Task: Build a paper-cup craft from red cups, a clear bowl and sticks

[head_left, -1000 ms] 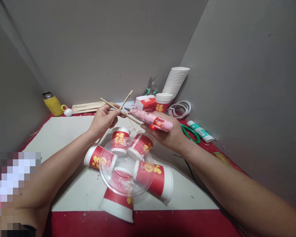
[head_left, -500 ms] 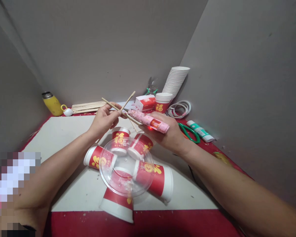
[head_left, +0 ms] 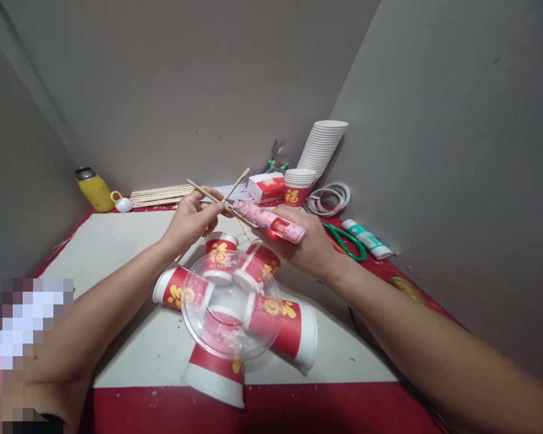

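Observation:
Crossed wooden chopsticks [head_left: 204,190] are pinched near their crossing by my left hand [head_left: 194,214], whose fingers are closed. Wrapped round a pink patterned glue gun [head_left: 266,222] with a glowing red light, my right hand [head_left: 305,241] holds its nozzle against or very close to the crossing; exact contact is hidden. Below both hands, several red-and-white paper cups [head_left: 287,325] lie in a ring on their sides. A clear round plastic lid or dish [head_left: 230,355] rests over their inner ends.
At the back stand a yellow bottle [head_left: 95,191], more wooden sticks [head_left: 163,196], a red-and-white box [head_left: 266,188] and stacked paper cups [head_left: 321,147]. To the right lie a coiled white cable [head_left: 329,200], green-handled scissors [head_left: 353,244] and a green-and-white packet [head_left: 366,240].
The glue gun and my right hand have shifted very slightly to the left. My left hand and the chopsticks stay nearly still, and the cups have not moved.

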### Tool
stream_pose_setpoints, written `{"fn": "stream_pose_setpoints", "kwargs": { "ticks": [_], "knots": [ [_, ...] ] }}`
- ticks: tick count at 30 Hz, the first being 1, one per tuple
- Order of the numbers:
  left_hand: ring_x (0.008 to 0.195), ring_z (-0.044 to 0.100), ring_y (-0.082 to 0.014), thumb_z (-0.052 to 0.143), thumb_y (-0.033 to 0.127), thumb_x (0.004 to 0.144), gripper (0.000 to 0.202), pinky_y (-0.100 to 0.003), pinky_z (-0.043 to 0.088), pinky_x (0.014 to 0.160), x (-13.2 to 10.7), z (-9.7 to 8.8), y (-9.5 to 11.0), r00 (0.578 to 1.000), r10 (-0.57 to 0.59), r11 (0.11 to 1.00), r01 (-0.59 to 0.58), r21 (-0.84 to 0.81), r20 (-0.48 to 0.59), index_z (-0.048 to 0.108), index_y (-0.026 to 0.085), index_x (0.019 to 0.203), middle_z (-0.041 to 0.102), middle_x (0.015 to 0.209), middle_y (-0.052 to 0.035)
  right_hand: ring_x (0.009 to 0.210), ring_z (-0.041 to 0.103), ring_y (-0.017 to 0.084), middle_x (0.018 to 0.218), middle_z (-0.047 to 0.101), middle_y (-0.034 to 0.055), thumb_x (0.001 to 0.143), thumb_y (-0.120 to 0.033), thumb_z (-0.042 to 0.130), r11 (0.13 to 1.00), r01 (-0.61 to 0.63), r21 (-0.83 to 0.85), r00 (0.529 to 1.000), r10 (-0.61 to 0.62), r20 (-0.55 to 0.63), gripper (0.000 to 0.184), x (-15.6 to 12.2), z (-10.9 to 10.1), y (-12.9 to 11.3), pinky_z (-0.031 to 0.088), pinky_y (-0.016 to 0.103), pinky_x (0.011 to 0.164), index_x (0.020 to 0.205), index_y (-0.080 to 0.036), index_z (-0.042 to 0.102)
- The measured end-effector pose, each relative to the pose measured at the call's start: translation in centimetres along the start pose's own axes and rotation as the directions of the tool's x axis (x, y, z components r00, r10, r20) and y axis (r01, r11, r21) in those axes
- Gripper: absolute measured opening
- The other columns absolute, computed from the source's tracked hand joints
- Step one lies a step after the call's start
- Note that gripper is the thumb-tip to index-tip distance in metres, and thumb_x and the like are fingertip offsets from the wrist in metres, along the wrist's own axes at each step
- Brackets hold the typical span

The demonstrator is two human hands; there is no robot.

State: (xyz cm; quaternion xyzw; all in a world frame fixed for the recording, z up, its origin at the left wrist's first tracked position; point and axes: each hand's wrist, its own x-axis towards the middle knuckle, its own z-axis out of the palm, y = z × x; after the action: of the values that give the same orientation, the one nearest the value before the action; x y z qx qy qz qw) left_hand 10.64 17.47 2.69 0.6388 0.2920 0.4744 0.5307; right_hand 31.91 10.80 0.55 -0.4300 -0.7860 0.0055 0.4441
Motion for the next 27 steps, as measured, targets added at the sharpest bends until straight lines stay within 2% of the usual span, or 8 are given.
{"fn": "stream_pose_setpoints", "kwargs": {
  "ticks": [10,16,27],
  "knots": [
    [0.038,0.041,-0.0041,0.069,0.026,0.075,0.022,-0.019,0.027,0.037,-0.16,0.11,0.23,1.000,-0.008,1.000,0.008,0.007,0.000,0.055,0.018,0.089,0.070,0.071,-0.0010,0.080,0.067,0.022,0.091,0.072,0.0071,0.093,-0.040,0.062,1.000,0.011,-0.012,1.000,-0.011,0.005,0.019,-0.01,-0.05,0.10,0.052,0.034,0.071,0.099,-0.022,0.065],
    [0.039,0.040,-0.0041,0.069,0.025,0.076,0.023,-0.019,0.027,0.038,-0.13,0.07,0.11,1.000,-0.013,1.000,0.013,0.005,0.000,0.054,0.018,0.092,0.071,0.071,-0.0012,0.067,0.061,0.018,0.077,0.065,0.0038,0.092,-0.040,0.063,0.998,0.034,-0.056,0.998,-0.036,-0.047,0.020,-0.01,-0.16,0.14,0.045,0.031,0.060,0.087,-0.020,0.062],
    [0.039,0.040,-0.0040,0.069,0.026,0.077,0.023,-0.019,0.027,0.038,-0.06,-0.04,-0.01,1.000,-0.015,1.000,0.015,-0.001,0.002,0.054,0.018,0.093,0.070,0.071,-0.0014,0.069,0.062,0.019,0.077,0.066,0.0041,0.093,-0.042,0.061,0.993,0.039,-0.109,0.999,-0.043,-0.032,0.022,-0.18,0.23,0.32,0.045,0.031,0.062,0.088,-0.021,0.062]
  ]
}}
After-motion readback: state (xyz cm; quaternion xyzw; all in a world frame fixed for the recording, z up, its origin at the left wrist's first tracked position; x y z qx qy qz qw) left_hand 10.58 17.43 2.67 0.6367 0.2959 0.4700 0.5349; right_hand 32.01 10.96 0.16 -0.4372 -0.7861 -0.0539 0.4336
